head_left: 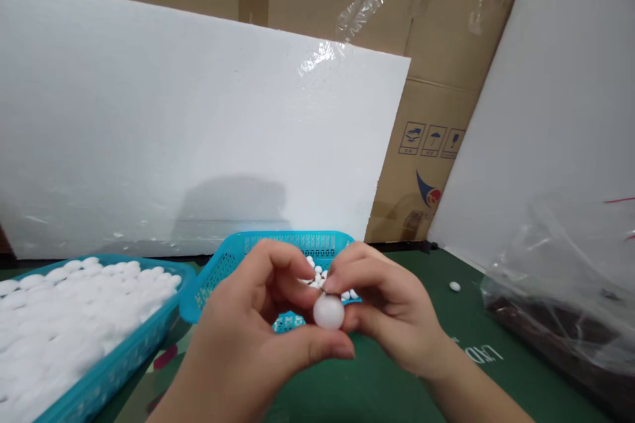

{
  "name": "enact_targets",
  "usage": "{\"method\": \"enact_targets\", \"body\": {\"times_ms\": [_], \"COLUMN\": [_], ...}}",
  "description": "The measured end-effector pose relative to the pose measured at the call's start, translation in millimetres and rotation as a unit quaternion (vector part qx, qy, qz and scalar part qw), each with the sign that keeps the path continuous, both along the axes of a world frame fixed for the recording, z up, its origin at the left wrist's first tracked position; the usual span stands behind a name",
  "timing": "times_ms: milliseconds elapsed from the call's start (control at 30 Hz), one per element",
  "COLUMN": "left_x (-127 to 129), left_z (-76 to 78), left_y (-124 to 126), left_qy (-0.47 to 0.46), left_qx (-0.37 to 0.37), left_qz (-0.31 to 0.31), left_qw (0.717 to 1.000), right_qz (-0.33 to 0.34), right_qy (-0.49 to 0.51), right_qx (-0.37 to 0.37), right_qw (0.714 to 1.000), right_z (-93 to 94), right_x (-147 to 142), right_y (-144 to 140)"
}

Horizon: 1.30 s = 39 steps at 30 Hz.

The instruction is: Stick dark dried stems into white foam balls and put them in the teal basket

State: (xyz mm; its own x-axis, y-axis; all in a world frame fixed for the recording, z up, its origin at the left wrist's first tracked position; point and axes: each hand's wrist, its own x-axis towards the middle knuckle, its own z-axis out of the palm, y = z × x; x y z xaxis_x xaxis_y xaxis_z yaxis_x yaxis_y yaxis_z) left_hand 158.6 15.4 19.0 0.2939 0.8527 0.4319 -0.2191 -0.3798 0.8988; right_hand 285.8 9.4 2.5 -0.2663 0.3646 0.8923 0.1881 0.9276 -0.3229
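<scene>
A small, smooth white ball [328, 312] is held up between my two hands, in front of a blue basket [211, 287]. My left hand [258, 317] curls around its left side, thumb below and fingers above. From the right, my right hand [391, 304] pinches close to the top and side of the ball with thumb and fingertips. Something thin and dark shows at the ball's top edge, too small to make out. Small white rounded pieces [318, 271] lie in the blue basket, partly hidden behind my hands.
At left stands a blue tray [119, 360] heaped with white rounded pieces [54, 330]. One loose white piece [454, 286] lies on the green table surface [377, 383]. Clear plastic [550, 277] covers something dark at right. Behind are a white board [149, 112] and cardboard [446, 46].
</scene>
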Motion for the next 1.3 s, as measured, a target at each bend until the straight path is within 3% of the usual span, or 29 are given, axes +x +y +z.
{"method": "enact_targets", "body": {"times_ms": [267, 500, 600, 800, 1000, 1167, 1300], "left_x": [-1, 5, 5, 1, -3, -2, -2], "left_z": [-3.1, -4.6, -3.6, -0.1, 1.3, -4.9, -6.0], "left_y": [4, 2, 2, 3, -3, -3, -4], "left_qy": [0.063, 0.01, 0.005, 0.097, 0.141, 0.142, 0.107], "left_qx": [0.029, -0.063, -0.044, -0.009, 0.055, 0.107, 0.073], "left_qz": [0.008, -0.055, -0.051, -0.067, -0.008, 0.029, 0.058], "left_qw": [0.998, 0.996, 0.998, 0.993, 0.989, 0.984, 0.99], "right_qz": [-0.006, 0.058, 0.078, 0.119, 0.1, 0.069, 0.024], "right_qy": [0.022, -0.008, -0.031, -0.125, -0.12, -0.153, -0.113], "right_qx": [-0.013, -0.054, -0.06, -0.077, -0.074, -0.053, -0.017], "right_qw": [1.0, 0.997, 0.995, 0.982, 0.985, 0.984, 0.993], "right_z": [-0.5, 4.8, 9.4, 15.0, 13.0, 7.8, 6.7], "right_x": [0, 11, 19, 28, 24, 4, -8], "right_y": [0, 7, 5, -3, -10, -12, -12]}}
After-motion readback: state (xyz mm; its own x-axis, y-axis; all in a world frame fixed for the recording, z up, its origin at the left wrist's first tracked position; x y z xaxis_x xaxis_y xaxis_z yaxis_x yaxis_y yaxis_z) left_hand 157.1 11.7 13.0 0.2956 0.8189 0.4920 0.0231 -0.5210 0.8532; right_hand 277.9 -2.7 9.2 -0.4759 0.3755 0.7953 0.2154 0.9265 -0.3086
